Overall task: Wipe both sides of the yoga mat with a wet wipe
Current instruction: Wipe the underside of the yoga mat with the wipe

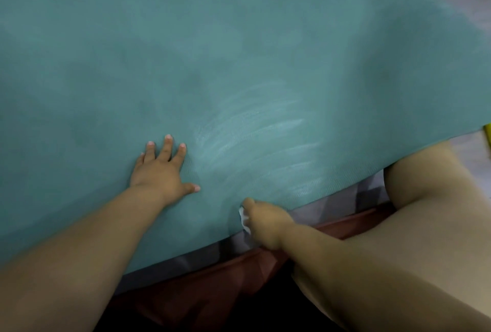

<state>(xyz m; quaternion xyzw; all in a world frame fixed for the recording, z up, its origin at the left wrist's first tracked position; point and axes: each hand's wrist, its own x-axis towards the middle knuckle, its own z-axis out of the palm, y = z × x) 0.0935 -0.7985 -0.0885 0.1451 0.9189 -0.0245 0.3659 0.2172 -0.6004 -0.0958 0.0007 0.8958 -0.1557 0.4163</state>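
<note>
While only the head view is given, the whole scene is taken from it. A teal yoga mat [239, 52] is spread flat and fills most of the frame; its near edge runs from lower left up to the right, with a grey surface [345, 201] showing just beyond it. The left hand [162, 169] is laid flat on the mat with fingers straight and spread, nothing being grasped. The right hand [265, 220] is seen at the near edge, its fingers curled around a white wet wipe [243, 217], of which only a small crumpled part is visible. Pale, shiny streaks [255, 135] are seen on the mat between the two hands and beyond them, which is judged to be dampness from wiping.

Several risks are judged from this position. With the wipe worked right at the edge, the mat could be lifted or folded if the hand catches under it. If pressure from the flat hand is eased, the mat could be dragged or bunched by the strokes. The far areas look dull and could be missed. The underside is not shown, so it is presumably not yet wiped.

No containers are seen in this view.
</note>
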